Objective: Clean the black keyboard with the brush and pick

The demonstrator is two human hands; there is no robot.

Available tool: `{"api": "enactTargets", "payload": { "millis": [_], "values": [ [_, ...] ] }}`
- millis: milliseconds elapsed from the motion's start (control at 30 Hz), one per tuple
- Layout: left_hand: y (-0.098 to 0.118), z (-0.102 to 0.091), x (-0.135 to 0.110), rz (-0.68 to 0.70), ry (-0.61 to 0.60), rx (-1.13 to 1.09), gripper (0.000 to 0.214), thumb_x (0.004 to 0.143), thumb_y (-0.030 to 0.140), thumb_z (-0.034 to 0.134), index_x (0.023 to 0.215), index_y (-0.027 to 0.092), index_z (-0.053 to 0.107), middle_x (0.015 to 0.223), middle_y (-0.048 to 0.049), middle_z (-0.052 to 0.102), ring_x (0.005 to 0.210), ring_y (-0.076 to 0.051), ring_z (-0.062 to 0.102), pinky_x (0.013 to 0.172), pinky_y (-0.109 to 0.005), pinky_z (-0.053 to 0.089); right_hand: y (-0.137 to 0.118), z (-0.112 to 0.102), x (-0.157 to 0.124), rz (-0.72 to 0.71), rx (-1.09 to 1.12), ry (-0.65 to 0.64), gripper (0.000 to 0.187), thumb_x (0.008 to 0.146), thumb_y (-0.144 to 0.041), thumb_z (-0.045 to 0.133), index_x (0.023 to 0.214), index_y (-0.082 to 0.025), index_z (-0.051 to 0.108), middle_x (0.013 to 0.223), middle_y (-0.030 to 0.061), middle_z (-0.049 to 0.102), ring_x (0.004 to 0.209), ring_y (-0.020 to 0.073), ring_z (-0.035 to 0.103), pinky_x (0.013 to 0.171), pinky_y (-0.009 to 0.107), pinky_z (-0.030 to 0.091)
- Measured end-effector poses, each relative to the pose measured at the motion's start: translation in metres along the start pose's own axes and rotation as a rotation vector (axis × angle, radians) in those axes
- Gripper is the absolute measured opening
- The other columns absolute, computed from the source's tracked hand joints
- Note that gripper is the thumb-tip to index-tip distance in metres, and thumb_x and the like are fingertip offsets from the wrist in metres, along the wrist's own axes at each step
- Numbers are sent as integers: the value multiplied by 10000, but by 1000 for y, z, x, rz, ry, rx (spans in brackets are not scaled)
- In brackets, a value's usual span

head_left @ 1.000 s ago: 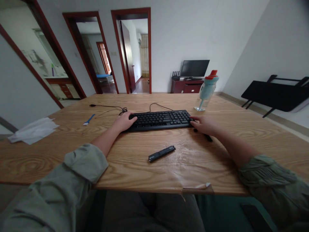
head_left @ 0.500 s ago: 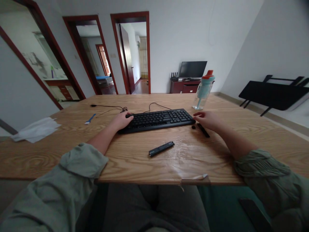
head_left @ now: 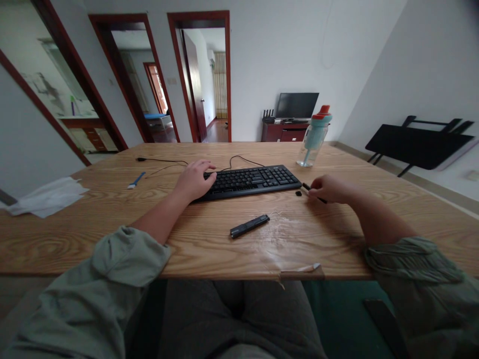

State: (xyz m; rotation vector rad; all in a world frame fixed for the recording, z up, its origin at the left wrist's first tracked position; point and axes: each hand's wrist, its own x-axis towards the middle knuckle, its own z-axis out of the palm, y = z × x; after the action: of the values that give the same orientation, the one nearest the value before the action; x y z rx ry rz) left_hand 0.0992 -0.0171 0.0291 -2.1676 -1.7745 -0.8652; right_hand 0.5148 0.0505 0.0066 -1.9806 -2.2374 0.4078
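Observation:
A black keyboard (head_left: 254, 180) lies slightly slanted across the middle of the table. Over its left end is my left hand (head_left: 197, 178), fingers apart and holding nothing; whether the fingertips press any keys cannot be made out. Just off the keyboard's right end, my right hand (head_left: 329, 189) pinches a slim black stick (head_left: 307, 186), whose ends show on both sides of the fingers. A small black piece (head_left: 298, 193) sits on the wood between that hand and the keyboard. Nearer to me lies a dark elongated device (head_left: 249, 226), its exact kind unclear.
A clear bottle (head_left: 313, 139) with a red and teal lid stands behind the right hand. A small blue brush (head_left: 136, 180) and white tissue (head_left: 48, 196) lie at left. The keyboard's cable (head_left: 245, 158) loops behind it. The table edge (head_left: 224, 277) has torn covering.
My right hand has left the keyboard's right corner, moved slightly right and taken hold of the black stick. My left hand has shifted right and loosened from the keyboard's left end.

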Motion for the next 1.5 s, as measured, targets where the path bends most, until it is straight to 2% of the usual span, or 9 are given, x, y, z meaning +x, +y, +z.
{"api": "enactTargets", "payload": {
  "millis": [100,200,300,400,500,667,800,1067,1500],
  "values": [
    [22,-1,-4,127,-5,-113,313,905,338,534,1120,183,700,1277,-84,666,1238,-251,571,1147,-401,399,-15,-6,-10,-51,138,78,294,859,-377,591,970,-158,755,737,75,703,561,171,596,516,286,446],
    [46,2,-9,291,-95,-256,379,910,332,564,1251,192,652,1263,-74,672,1172,-223,613,1079,-364,463,-51,-1,-17,-323,391,126,332,894,-359,543,1072,-192,769,854,56,732,678,166,619,599,269,488],
    [61,8,-12,390,-125,-331,470,908,307,598,1369,213,583,1307,-77,652,1156,-207,625,1030,-346,492,-101,8,-18,-616,494,21,384,883,-392,569,1125,-173,771,904,57,744,731,168,618,653,280,493],
    [53,10,-11,386,-71,-328,342,917,281,600,1240,200,678,1187,-71,706,1085,-190,648,984,-323,497,-142,13,-8,-812,507,-85,387,877,-411,591,1122,-174,773,933,54,751,748,157,617,665,273,478],
    [28,6,-8,268,-71,-252,270,900,334,642,1103,189,746,1000,-50,748,863,-163,660,858,-299,509,-161,22,10,-831,620,-27,371,873,-360,602,1141,-152,752,964,72,754,774,158,634,676,273,487],
    [-9,4,-2,93,-226,-162,297,890,362,641,1090,178,760,872,-33,759,738,-139,640,731,-255,480,-168,56,29,-814,534,201,227,841,-218,641,1021,-138,755,923,76,756,776,162,650,723,282,501],
    [-17,8,-2,103,-364,-105,262,899,332,602,1029,188,777,897,-26,773,770,-140,661,747,-243,473,-174,73,29,-856,353,215,194,855,-164,625,988,-169,766,907,48,759,771,153,656,735,264,487],
    [-19,4,-7,151,-457,-96,333,869,406,656,1108,203,767,952,-24,771,763,-133,656,716,-230,465,-195,75,34,-890,299,209,198,887,-154,591,985,-163,763,932,49,759,795,147,658,739,247,463],
    [-18,1,-4,207,-429,35,256,888,366,637,1007,216,806,934,-33,781,832,-154,678,785,-241,478,-185,75,27,-998,177,291,184,893,-167,625,1017,-175,761,1008,75,750,908,195,666,846,306,482]
  ]
}}
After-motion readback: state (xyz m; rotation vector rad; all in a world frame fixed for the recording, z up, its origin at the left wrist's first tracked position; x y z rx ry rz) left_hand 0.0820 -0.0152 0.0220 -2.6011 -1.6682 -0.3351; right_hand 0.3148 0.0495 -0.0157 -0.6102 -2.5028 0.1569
